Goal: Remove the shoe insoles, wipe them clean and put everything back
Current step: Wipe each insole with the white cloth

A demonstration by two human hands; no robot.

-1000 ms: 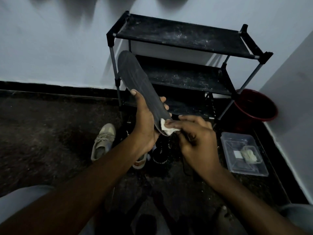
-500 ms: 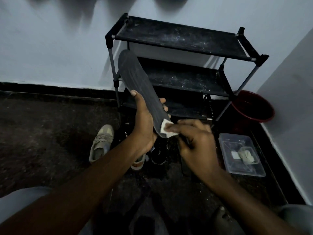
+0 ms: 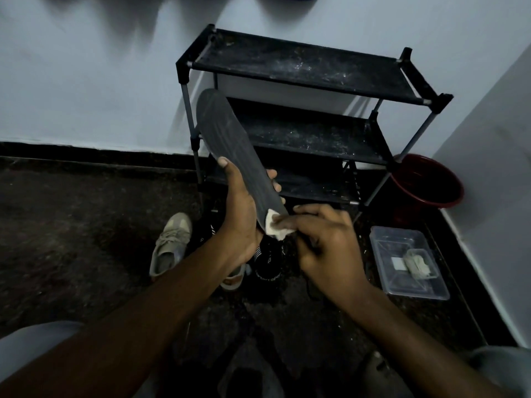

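Right hand (image 3: 324, 242) pinching white wipe (image 3: 274, 228) against insole (image 3: 230, 150) heel end, barely shifted since a second ago: heel wiping judged ongoing, refit not yet due | left hand (image 3: 238, 222) gripping insole mid-length, toe tilted up | beige shoe (image 3: 171, 242) on floor below | rack (image 3: 301, 70) behind, against wall.

A home, by the look of it, in a corner where shoes are kept: a dusty black shoe rack (image 3: 301, 70) against a white wall (image 3: 86, 81), a sneaker (image 3: 169, 242) on the dark floor (image 3: 71, 225), a red bucket (image 3: 428, 182) and a clear box (image 3: 408, 262) alongside.
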